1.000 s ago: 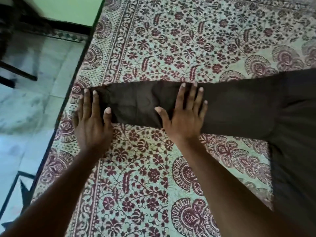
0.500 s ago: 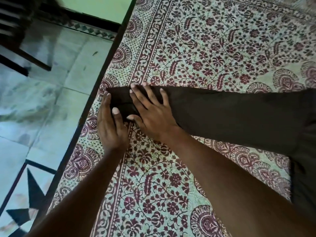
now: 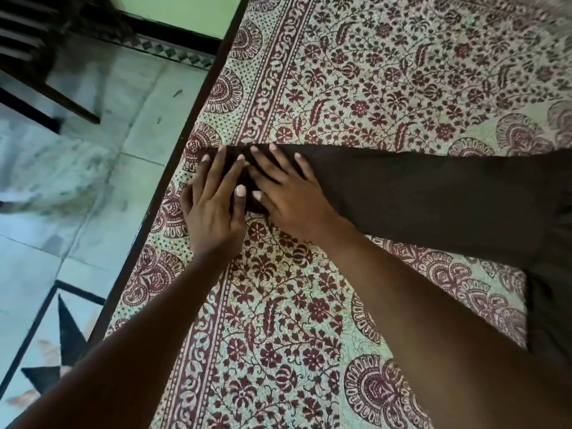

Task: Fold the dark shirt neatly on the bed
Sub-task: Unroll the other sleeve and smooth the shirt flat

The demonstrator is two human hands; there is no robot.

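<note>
The dark shirt (image 3: pixel 433 199) lies on the bed's patterned sheet (image 3: pixel 387 78), one long sleeve stretched out flat toward the left edge. Its body runs off the right side of the view. My left hand (image 3: pixel 213 202) lies flat on the sleeve's cuff end, fingers straight. My right hand (image 3: pixel 284 193) presses flat on the sleeve right beside it, fingers spread, the two thumbs almost touching. Most of the cuff is hidden under both hands.
The bed's dark frame edge (image 3: pixel 173 168) runs diagonally just left of my hands. Beyond it is a pale tiled floor (image 3: pixel 77 187) with a black star inlay (image 3: pixel 62 345). Dark furniture legs (image 3: pixel 46 91) stand at the upper left.
My right hand has slid left along the sleeve from its middle to the cuff end, next to my left hand. The view has shifted so the bed edge sits further right.
</note>
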